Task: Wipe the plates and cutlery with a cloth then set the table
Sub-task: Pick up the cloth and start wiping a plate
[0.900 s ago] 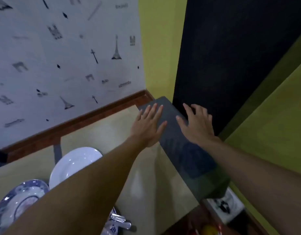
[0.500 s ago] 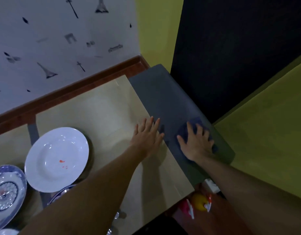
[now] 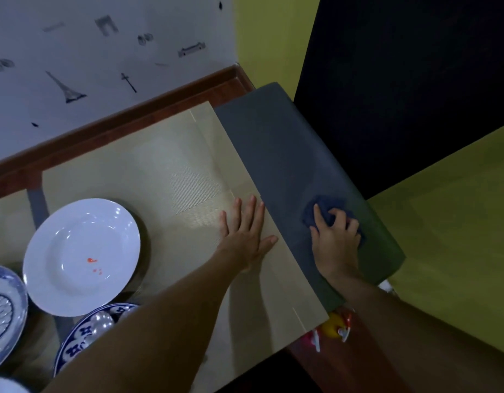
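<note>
Blue cloth (image 3: 326, 204) gripped on the grey mat (image 3: 279, 154), far right of the bench (image 3: 12, 180).
The left hand (image 3: 245, 235) lies flat, fingers spread, on the beige mat (image 3: 160, 177); the right hand (image 3: 334, 241) curls round the cloth. A red-spotted white plate (image 3: 82, 256) sits at the left beside patterned plates (image 3: 72, 344).

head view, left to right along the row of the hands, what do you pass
blue-patterned plate at the edge → white plate → left hand, flat on the tan mat → right hand gripping the dark cloth
</note>
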